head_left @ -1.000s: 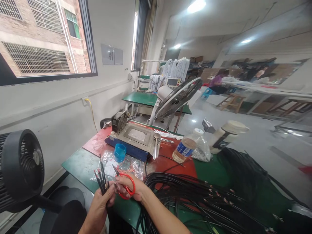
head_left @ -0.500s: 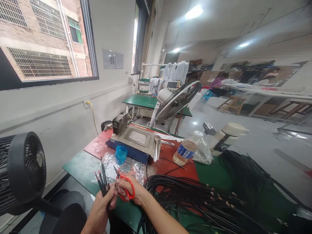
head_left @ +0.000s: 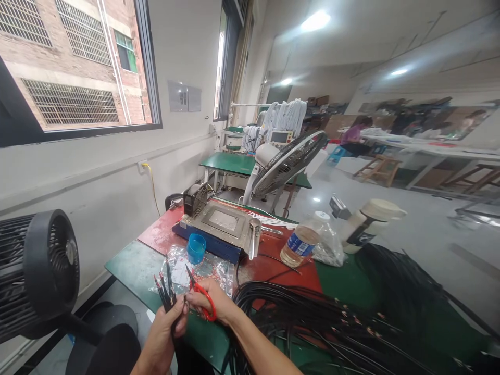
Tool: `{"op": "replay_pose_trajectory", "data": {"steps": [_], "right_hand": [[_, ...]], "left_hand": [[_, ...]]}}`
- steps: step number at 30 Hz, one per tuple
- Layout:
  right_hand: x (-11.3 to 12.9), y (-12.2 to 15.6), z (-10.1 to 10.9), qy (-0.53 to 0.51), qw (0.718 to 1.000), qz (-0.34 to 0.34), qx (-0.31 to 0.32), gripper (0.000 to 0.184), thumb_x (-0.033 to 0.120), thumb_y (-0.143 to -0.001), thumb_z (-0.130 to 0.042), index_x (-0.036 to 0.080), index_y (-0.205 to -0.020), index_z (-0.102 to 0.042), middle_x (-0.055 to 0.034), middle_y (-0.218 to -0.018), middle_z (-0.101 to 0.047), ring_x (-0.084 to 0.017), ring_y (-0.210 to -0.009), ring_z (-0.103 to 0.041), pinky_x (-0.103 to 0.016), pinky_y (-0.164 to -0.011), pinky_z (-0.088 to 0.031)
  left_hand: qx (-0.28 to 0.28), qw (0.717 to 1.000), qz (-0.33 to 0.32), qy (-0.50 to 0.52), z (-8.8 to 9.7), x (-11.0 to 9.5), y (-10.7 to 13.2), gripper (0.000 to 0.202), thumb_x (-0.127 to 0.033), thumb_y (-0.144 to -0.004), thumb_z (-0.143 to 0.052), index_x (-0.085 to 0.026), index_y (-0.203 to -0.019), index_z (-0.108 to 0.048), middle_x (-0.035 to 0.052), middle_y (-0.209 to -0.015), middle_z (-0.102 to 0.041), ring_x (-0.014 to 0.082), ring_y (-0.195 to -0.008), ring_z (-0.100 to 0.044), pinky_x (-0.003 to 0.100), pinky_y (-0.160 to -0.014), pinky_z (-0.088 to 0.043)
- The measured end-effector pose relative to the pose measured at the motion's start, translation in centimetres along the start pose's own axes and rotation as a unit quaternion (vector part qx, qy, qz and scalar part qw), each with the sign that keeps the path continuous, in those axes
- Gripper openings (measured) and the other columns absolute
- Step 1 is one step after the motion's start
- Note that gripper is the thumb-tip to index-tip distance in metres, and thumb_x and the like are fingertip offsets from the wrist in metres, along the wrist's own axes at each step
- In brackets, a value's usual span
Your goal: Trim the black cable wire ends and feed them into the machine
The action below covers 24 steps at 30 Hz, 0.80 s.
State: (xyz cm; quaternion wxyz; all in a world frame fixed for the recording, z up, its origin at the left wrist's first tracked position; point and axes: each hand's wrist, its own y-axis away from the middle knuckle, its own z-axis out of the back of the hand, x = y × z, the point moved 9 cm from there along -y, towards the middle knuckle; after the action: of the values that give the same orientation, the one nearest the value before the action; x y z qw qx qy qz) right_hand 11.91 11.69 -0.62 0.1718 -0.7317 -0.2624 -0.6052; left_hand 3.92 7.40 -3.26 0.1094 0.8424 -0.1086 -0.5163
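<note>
My left hand (head_left: 167,322) is closed around a small bunch of black cables (head_left: 167,291), whose stripped ends with thin red and dark wires point up. In my right hand (head_left: 209,298) is a pair of red-handled scissors (head_left: 211,303), its dark blades angled up and to the left. The right fingertips meet the left thumb beside the cables; what is pinched there is too small to make out. Just beyond the hands lies a clear plastic bag (head_left: 222,271) scattered with tiny red bits, and a blue round container (head_left: 196,249) stands on it.
Behind the container sits a blue-based metal device (head_left: 219,224) with a small fan. A large coil of black cables (head_left: 281,297) covers the table's right side. A bottle of liquid (head_left: 300,246) and a cream jug (head_left: 367,224) stand beyond. A black fan (head_left: 47,265) is at left.
The view has shifted slightly, so the scene sits a little further right. Both hands keep their hold on the cables and the scissors, with the right fingers moving slightly.
</note>
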Motion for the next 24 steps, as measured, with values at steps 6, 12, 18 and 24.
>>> {"op": "replay_pose_trajectory", "data": {"steps": [6,12,18,24], "right_hand": [[-1.0,-0.2,-0.2,-0.068,0.997,-0.026,0.009,0.048,0.056,-0.070,-0.062,0.011,-0.054,-0.056,0.0055,-0.036,-0.045,-0.004,-0.027,-0.037,-0.016,-0.030,-0.028],[-0.9,0.0,-0.3,-0.070,0.997,-0.040,0.009,0.043,0.049,-0.069,-0.064,0.012,-0.048,-0.054,0.0043,-0.034,-0.044,-0.005,-0.026,-0.037,-0.017,-0.029,-0.025],[-1.2,0.1,-0.2,-0.069,0.996,-0.055,0.007,0.042,0.047,-0.070,-0.063,0.012,-0.048,-0.054,0.0043,-0.033,-0.043,-0.005,-0.025,-0.036,-0.017,-0.028,-0.025],[-2.4,-0.1,0.1,-0.077,0.993,-0.085,-0.016,0.044,0.050,-0.068,-0.065,0.011,-0.050,-0.056,0.0030,-0.035,-0.046,-0.005,-0.025,-0.037,-0.017,-0.028,-0.025]], "left_hand": [[0.023,0.999,0.018,-0.022,-0.2,0.1,0.0,0.042,-0.052,-0.069,-0.068,-0.015,-0.057,-0.054,-0.0089,-0.038,-0.029,0.0049,-0.040,-0.015,0.022,-0.042,-0.011],[0.035,0.998,0.017,-0.042,-0.7,-0.3,0.1,0.042,-0.052,-0.069,-0.068,-0.015,-0.055,-0.053,-0.0095,-0.036,-0.026,0.0046,-0.038,-0.015,0.022,-0.042,-0.009],[0.039,0.998,0.025,-0.050,-0.7,-0.5,0.4,0.044,-0.054,-0.066,-0.069,-0.015,-0.055,-0.053,-0.0094,-0.036,-0.026,0.0045,-0.038,-0.015,0.023,-0.042,-0.008],[0.037,0.998,0.017,-0.043,-1.2,-0.7,0.4,0.043,-0.053,-0.066,-0.071,-0.015,-0.056,-0.054,-0.0088,-0.039,-0.029,0.0046,-0.039,-0.016,0.022,-0.042,-0.011]]}}
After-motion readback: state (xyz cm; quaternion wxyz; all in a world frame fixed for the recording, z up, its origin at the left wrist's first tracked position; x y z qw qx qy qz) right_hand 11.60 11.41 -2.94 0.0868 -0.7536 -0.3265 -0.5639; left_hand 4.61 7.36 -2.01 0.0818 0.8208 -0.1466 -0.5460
